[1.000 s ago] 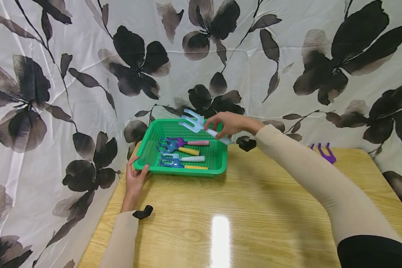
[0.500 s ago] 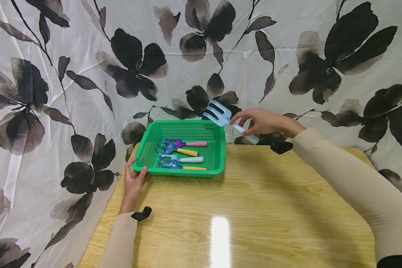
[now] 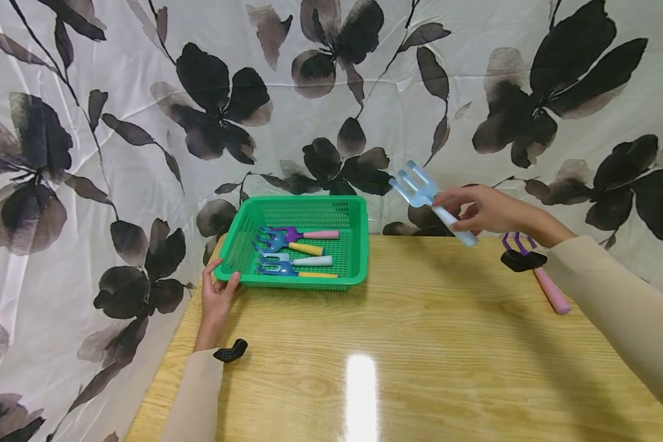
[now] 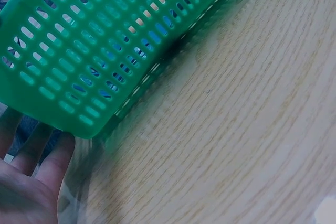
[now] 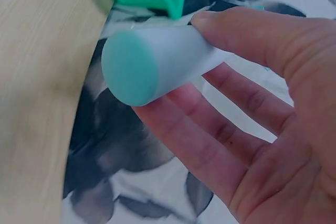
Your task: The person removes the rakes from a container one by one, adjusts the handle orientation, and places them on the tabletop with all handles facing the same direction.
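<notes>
Cloth (image 3: 331,110) with dark flowers hangs behind our wood-grain table (image 3: 420,344); our right hand (image 3: 486,209) pinches a pale-blue fork (image 3: 420,191), our left hand (image 3: 215,304) grips a green basket (image 3: 287,282).

From the lower left of the head view the left forearm (image 3: 194,396) rises nearly upright; the left grip (image 3: 217,304), left of centre, holds with thumb (image 3: 233,283) and fingers parted. The right forearm (image 3: 613,301) slants in from the right edge. The right grip (image 3: 488,210), right of centre, pinches; the right wrist view shows its thumb (image 5: 244,31) uppermost, fingers (image 5: 194,148) below.
</notes>
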The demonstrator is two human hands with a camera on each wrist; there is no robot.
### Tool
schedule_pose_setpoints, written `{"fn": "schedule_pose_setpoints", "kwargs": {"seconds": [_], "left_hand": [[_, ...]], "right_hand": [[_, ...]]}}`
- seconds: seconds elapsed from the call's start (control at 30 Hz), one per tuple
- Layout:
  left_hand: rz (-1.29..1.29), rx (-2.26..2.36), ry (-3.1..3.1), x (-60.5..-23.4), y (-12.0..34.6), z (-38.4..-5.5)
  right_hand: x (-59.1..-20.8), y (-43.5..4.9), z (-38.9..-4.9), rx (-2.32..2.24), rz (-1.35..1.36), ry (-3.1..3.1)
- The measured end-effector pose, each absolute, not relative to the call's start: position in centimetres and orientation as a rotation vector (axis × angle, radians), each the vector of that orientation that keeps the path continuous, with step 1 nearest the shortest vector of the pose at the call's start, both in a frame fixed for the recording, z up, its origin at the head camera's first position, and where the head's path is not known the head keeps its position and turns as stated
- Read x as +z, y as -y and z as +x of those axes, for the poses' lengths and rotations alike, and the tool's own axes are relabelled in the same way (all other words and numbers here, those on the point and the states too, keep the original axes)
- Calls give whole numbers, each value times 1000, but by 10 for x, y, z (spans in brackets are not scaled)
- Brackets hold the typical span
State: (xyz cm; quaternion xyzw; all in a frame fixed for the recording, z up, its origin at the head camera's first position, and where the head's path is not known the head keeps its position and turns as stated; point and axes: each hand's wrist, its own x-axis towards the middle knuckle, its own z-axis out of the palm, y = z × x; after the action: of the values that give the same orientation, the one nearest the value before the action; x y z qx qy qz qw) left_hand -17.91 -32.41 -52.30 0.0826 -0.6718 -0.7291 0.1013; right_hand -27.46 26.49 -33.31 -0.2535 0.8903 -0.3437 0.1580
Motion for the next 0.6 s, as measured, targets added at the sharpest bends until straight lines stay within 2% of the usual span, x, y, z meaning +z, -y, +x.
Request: {"fn": "schedule_pose_setpoints", "kwargs": {"seconds": [0.6], "left_hand": [[249,-2131,2007,-522,322,-179]], "right_hand": [[-411,-350,-243,-1200,-516,-2564]]}}
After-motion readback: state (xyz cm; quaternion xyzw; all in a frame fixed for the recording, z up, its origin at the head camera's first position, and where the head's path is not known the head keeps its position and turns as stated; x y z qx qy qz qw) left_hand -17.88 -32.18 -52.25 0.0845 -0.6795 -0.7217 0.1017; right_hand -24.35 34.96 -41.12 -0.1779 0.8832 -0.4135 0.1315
